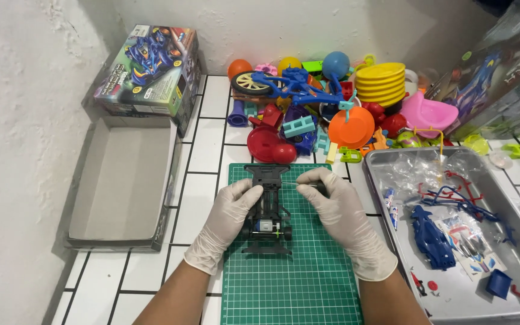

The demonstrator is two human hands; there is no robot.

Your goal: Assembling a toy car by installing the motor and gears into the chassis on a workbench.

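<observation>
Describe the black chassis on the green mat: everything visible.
The black toy car chassis looks like plastic, long and flat, lying lengthwise on the green cutting mat. It has small black wheels near its rear and a silver motor between them. The gloved left hand grips its side; the right hand holds a thin tool to it.

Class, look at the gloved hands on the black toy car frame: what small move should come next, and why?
Probably ease the thin tool in the right hand down onto the car frame. Its tip already points at the frame's upper middle, and the left hand is steadying the frame's side on the green mat, so the part looks braced for work.
</observation>
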